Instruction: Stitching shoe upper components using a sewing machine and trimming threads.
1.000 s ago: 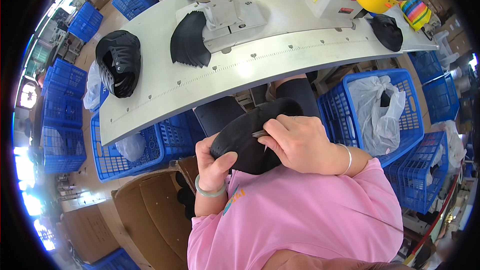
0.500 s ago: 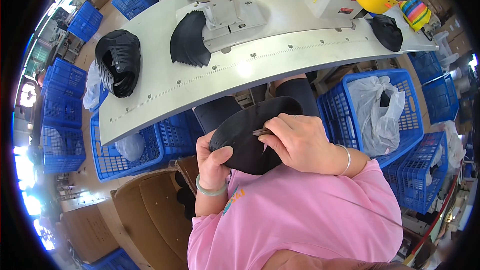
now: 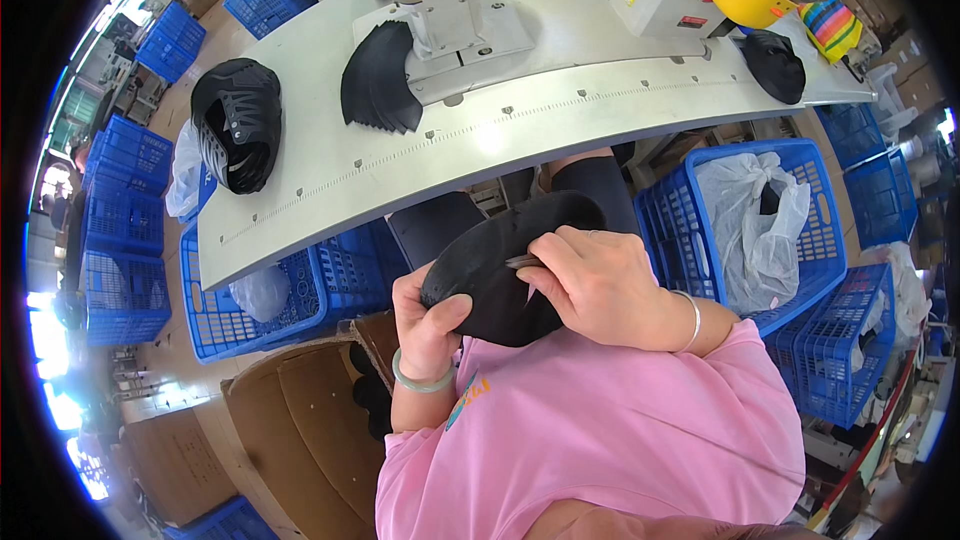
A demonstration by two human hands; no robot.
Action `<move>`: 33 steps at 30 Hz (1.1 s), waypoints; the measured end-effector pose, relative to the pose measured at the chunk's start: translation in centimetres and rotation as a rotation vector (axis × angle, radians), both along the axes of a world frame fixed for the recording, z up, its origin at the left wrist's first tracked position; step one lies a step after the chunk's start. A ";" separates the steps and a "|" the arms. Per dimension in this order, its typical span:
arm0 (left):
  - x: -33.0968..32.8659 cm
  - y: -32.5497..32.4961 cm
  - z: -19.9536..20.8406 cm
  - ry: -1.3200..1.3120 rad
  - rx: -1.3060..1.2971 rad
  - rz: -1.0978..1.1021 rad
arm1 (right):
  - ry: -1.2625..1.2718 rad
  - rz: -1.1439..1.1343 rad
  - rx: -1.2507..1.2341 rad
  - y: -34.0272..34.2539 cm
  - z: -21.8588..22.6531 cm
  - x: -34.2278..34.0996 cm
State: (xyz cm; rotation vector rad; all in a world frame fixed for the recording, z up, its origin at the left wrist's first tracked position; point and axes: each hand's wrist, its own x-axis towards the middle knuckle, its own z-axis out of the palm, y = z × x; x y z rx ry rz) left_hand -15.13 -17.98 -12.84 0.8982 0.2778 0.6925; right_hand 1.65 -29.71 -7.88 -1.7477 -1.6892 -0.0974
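Above my lap I hold a curved black fabric piece [image 3: 480,270], which looks like a shoe upper. My left hand [image 3: 428,328] grips its left edge, thumb on top and fingers underneath. My right hand [image 3: 605,285] is closed round small metal thread snips [image 3: 521,262], most of which its fingers hide. Their tips stick out to the left, over the middle of the black piece. A small slit with pink showing through lies just below the tips.
Ahead is a white sewing table [image 3: 480,125] with a sewing machine [image 3: 437,0], a stack of black pieces [image 3: 380,80] and a black shoe [image 3: 237,125]. Blue baskets stand left and right; the right basket [image 3: 835,240] holds a plastic bag. A cardboard box [image 3: 290,420] is at lower left.
The snips' tips, slightly apart before, now look closer together. The black piece has tilted a little in my left hand. Both hands stay nearly in place.
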 end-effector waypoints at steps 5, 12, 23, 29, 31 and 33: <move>-0.1 0.1 0.1 -0.014 0.132 -0.019 | 0.016 0.033 -0.074 0.1 -0.5 0.5; 0.5 -0.7 1.2 0.045 0.015 0.024 | 0.145 0.085 0.044 0.1 -0.5 0.5; 0.2 -1.0 1.2 0.060 0.092 0.059 | -0.060 0.034 0.008 0.2 0.1 -0.3; 0.2 -0.9 1.3 0.079 0.098 0.040 | -0.065 0.037 0.005 0.2 0.1 -0.4; 0.1 -0.7 0.9 0.103 0.190 0.045 | -0.063 0.040 0.021 0.2 0.0 -0.5; -0.1 -0.4 0.8 0.128 0.281 0.049 | -0.046 0.032 -0.058 0.1 0.1 -0.5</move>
